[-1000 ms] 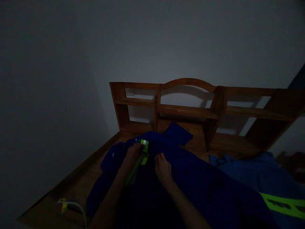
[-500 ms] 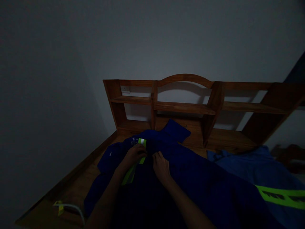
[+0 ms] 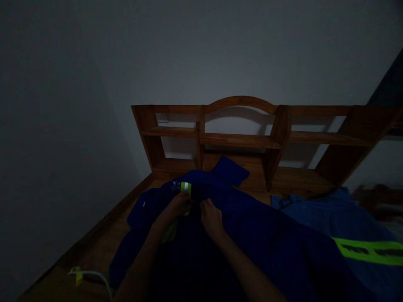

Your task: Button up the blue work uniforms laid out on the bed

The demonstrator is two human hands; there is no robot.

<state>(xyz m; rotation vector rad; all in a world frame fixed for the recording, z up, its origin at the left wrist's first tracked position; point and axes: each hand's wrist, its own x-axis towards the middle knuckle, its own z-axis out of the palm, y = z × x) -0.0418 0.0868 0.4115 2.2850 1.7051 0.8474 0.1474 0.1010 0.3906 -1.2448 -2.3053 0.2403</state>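
A dark blue work jacket (image 3: pixel 252 235) with neon green reflective strips lies spread over a wooden bed platform (image 3: pixel 103 239). My left hand (image 3: pixel 178 206) is closed, pinching the cloth beside a green and white strip (image 3: pixel 185 187) near the jacket's collar. My right hand (image 3: pixel 211 218) rests close beside it, fingers curled and pressed onto the dark fabric. The room is dim and the fingertips are hard to make out.
A wooden headboard with open shelves (image 3: pixel 242 140) stands against the grey wall. A lighter blue garment with a green strip (image 3: pixel 368 250) lies at the right. A white cable with a yellow tag (image 3: pixel 90 277) sits at the lower left on the wood.
Both hands have drawn closer together on the jacket, and the left hand covers more of the green strip. The view has shifted slightly down and right.
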